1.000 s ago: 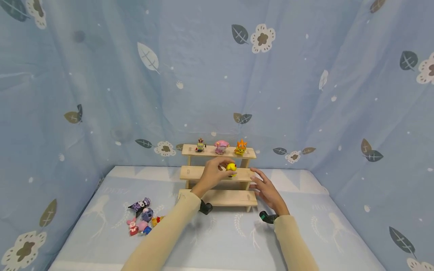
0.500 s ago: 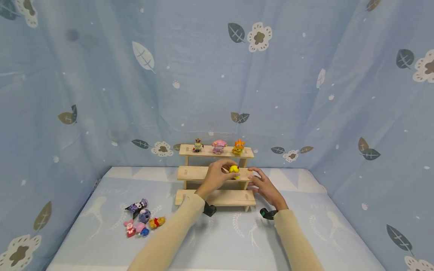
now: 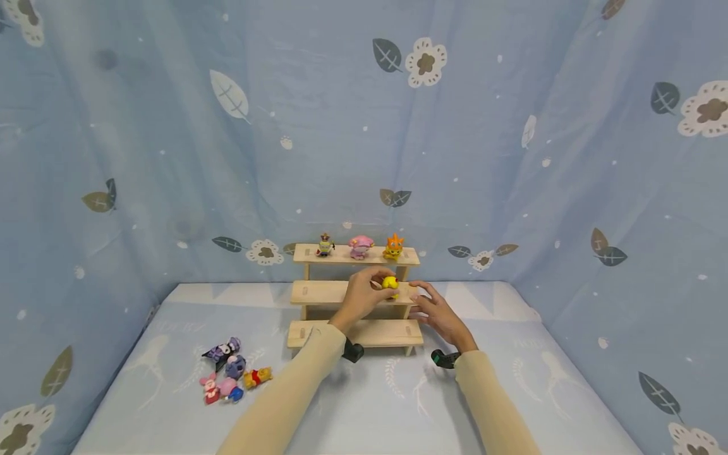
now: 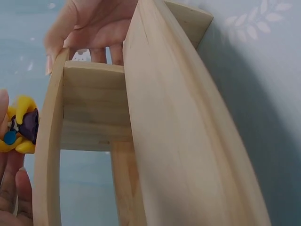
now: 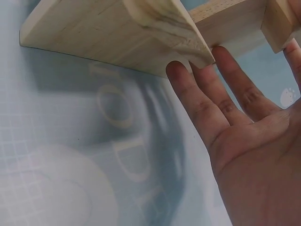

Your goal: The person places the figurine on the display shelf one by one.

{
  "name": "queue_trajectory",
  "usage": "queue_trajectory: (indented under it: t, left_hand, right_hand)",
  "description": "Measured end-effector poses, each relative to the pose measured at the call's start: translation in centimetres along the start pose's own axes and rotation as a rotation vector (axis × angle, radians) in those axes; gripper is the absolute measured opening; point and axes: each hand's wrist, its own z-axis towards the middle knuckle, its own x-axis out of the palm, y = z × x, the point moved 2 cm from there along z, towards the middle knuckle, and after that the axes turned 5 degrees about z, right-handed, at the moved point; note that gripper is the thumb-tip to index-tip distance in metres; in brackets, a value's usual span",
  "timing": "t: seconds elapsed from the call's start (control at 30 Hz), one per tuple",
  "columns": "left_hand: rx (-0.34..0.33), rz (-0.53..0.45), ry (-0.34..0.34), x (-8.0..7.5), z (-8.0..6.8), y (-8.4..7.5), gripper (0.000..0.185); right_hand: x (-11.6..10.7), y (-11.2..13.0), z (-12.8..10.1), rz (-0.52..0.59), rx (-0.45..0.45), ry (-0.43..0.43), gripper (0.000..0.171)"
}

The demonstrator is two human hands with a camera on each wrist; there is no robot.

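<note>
One yellow toy (image 3: 389, 284) sits pinched between thumb and fingers of the left hand (image 3: 361, 297), at the right part of the rack's middle shelf (image 3: 321, 292). The right hand (image 3: 445, 319), fingers spread apart, touches the rack's right end. Three toys (image 3: 361, 248) stand on the far top shelf (image 3: 306, 253); five more (image 3: 236, 366) lie left on the table (image 3: 370, 423).

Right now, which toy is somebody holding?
The yellow toy, pinched in the left hand; the other toys are on the top shelf or the table.
</note>
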Motion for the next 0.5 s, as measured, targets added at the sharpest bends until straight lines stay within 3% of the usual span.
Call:
queue_trajectory:
  t: [0.33,0.5]
  left_hand:
    - [0.0,0.022,-0.004,1.1,0.2,0.3,0.032]
    - [0.009,0.06,0.038,1.0,0.4,0.4,0.039]
  right_hand:
    - [0.4,0.1,-0.1,-0.005,0.008,-0.006,0.048]
    - [0.2,0.2,0.0,-0.011,0.016,-0.013,0.049]
